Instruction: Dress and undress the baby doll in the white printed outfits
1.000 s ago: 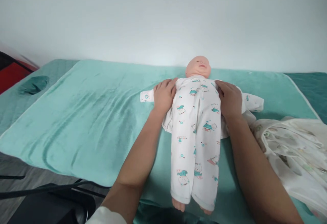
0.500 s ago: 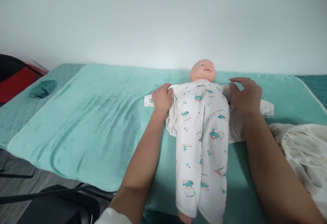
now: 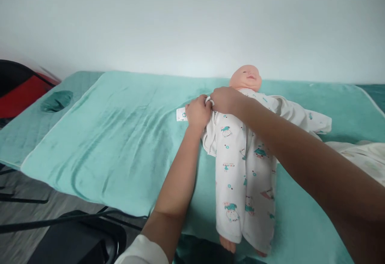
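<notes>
A baby doll [image 3: 246,78] lies on its back, head toward the wall, with bare feet showing below its printed white trousers [image 3: 230,175]. The trousers reach up over its chest. A white baby shirt [image 3: 297,113] spreads out on both sides of the doll under them, its sleeves outstretched. My left hand [image 3: 199,111] pinches the shirt's edge beside the doll's shoulder, near the left sleeve cuff. Right beside it, my right hand [image 3: 225,100] has its fingers closed on the same edge, its forearm crossing over the doll. The fingertips of both hands are partly hidden.
A green velvety cover [image 3: 120,135] lies over the massage table, which has a face hole [image 3: 56,101] at the left. Cream cloth [image 3: 357,155] is bunched at the right. A black chair [image 3: 81,236] stands at the front left, and a white wall [image 3: 180,23] rises behind.
My right hand has left the shirt's right side and crossed over the doll to join my left hand. The shirt's right side now lies folded differently. The view has shifted slightly.
</notes>
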Motion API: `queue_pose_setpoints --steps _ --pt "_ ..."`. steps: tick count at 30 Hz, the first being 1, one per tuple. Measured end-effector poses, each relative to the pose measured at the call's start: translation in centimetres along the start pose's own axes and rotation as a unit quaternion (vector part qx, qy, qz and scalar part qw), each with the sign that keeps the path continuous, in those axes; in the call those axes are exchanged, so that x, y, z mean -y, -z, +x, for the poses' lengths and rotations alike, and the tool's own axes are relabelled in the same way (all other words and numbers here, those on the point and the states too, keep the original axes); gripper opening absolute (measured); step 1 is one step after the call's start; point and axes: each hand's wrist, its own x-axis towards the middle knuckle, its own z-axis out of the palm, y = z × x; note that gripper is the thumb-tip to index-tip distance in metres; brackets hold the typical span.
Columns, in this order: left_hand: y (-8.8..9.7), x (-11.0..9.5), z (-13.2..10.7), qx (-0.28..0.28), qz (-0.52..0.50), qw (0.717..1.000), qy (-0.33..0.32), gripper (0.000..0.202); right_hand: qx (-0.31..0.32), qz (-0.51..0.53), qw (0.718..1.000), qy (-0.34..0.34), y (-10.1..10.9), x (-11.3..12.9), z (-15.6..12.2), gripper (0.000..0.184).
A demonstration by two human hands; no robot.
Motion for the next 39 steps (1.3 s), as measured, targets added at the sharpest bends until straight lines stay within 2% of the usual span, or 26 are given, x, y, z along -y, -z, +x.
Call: queue_pose_setpoints --steps 3,5,8,12,15,20,28,32,35,39 --pt "-0.1 0.0 0.1 0.002 -0.004 1.000 0.005 0.035 0.046 0.020 0.998 -0.023 0.1 0.4 0.5 0.008" --pt "-0.2 0.0 0.1 -0.001 -0.003 1.000 0.007 0.034 0.051 0.018 0.998 -0.025 0.2 0.4 0.4 0.006" --pt "-0.2 0.1 -0.1 -0.013 -0.007 1.000 0.006 0.033 0.016 -0.027 0.999 -0.013 0.2 0.3 0.0 0.006" --pt "0.1 0.6 -0.8 -0.031 -0.033 0.999 0.010 0.034 -0.010 -0.057 0.998 0.007 0.4 -0.5 -0.9 0.026" --pt "0.5 1.0 -1.6 -0.036 -0.058 0.997 0.022 0.034 -0.005 -0.055 0.998 -0.013 0.9 -1.4 -1.7 0.036" --pt "0.6 1.7 -2.4 -0.045 -0.085 0.994 0.046 0.034 -0.008 -0.035 0.998 -0.042 2.2 -3.4 -3.4 0.033" --pt "0.3 2.6 -3.4 -0.019 -0.072 0.996 0.050 0.040 -0.062 -0.025 0.996 -0.060 3.9 -5.4 -6.0 0.037" --pt "0.8 2.2 -4.0 -0.049 -0.044 0.997 0.033 0.055 -0.056 -0.006 0.996 -0.069 3.4 -4.6 -5.9 0.038" --pt "1.3 1.4 -4.3 -0.071 0.018 0.997 0.004 0.053 -0.042 -0.003 0.998 -0.054 2.4 -3.3 -4.9 0.035" --pt "1.5 0.6 -4.4 -0.037 0.061 0.994 -0.078 0.054 -0.042 0.030 0.998 -0.021 1.1 -2.3 -3.5 0.036"
